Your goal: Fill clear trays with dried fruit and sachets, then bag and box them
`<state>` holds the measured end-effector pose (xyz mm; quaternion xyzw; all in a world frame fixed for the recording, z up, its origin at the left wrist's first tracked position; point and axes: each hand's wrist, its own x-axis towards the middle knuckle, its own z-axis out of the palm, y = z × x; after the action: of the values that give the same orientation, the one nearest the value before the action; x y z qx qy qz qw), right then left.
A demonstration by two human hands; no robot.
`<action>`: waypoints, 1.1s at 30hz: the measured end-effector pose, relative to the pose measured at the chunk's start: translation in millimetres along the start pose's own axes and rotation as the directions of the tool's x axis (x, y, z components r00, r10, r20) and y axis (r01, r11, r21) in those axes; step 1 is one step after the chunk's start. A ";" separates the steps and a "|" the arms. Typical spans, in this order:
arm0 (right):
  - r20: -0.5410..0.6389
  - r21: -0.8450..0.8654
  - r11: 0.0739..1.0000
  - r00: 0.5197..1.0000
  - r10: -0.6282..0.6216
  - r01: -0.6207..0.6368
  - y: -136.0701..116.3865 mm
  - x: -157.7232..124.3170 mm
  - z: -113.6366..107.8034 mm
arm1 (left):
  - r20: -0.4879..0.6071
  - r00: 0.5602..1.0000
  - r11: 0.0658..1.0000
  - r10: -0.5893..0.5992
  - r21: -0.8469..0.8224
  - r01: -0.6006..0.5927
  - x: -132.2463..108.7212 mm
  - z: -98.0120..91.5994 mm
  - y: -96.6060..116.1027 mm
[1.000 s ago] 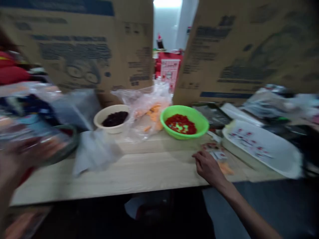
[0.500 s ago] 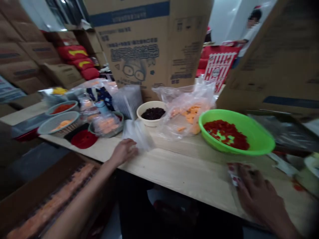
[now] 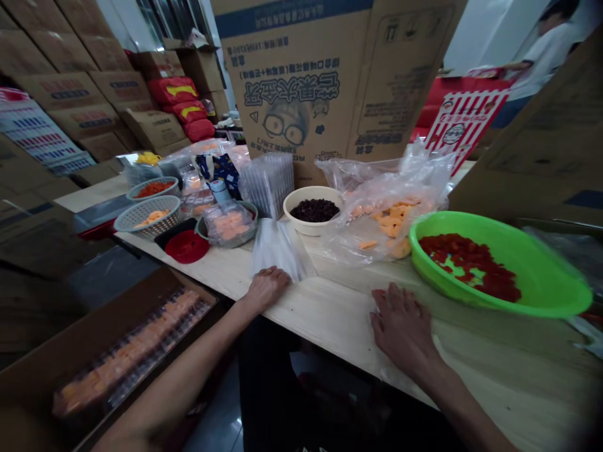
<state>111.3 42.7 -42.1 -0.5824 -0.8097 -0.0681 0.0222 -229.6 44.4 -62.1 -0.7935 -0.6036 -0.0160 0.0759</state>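
Observation:
My left hand (image 3: pixel 266 289) lies on the wooden table (image 3: pixel 494 358), its fingertips touching the lower edge of a clear plastic bag (image 3: pixel 281 249). My right hand (image 3: pixel 402 326) rests palm down on a thin transparent plastic sheet or bag (image 3: pixel 396 370), holding nothing I can see. To its right is a green plastic basin (image 3: pixel 551 282) of red pieces. Farther back stand a cream bowl (image 3: pixel 325 194) of dark berries and a clear bag of orange pieces (image 3: pixel 391 220).
An open carton of orange packs in clear trays (image 3: pixel 127 351) sits below the table's front edge, under my left arm. Plastic baskets, a red lid (image 3: pixel 187 246) and a stack of clear containers (image 3: pixel 268 182) crowd the table's far left. Cardboard boxes stand behind; a person (image 3: pixel 541 53) stands far right.
My head has turned left, widening the view of the table. My left hand has settled at the clear bag. My right hand has moved left, and the red-printed packet no longer shows.

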 end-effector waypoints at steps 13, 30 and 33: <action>0.076 0.277 0.906 0.933 -0.352 0.319 -89.3 72.5 -30.7 | 0.037 0.999 1.000 0.031 -0.008 -0.031 7.4 -6.4 -5.6; -0.018 0.385 0.846 0.919 -0.394 0.370 -133.7 114.8 -24.9 | 0.006 0.945 0.872 -0.327 -0.383 0.304 3.3 -18.7 -18.5; -0.045 0.316 0.862 0.914 -0.403 0.396 -150.5 118.7 -30.9 | -0.122 0.951 0.895 -0.285 -0.389 0.218 0.1 -21.0 -9.0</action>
<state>-70.4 103.1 -10.5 -0.3915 -0.9131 0.0669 0.0922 -236.9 43.9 -40.4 -0.7037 -0.6784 -0.2095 -0.0250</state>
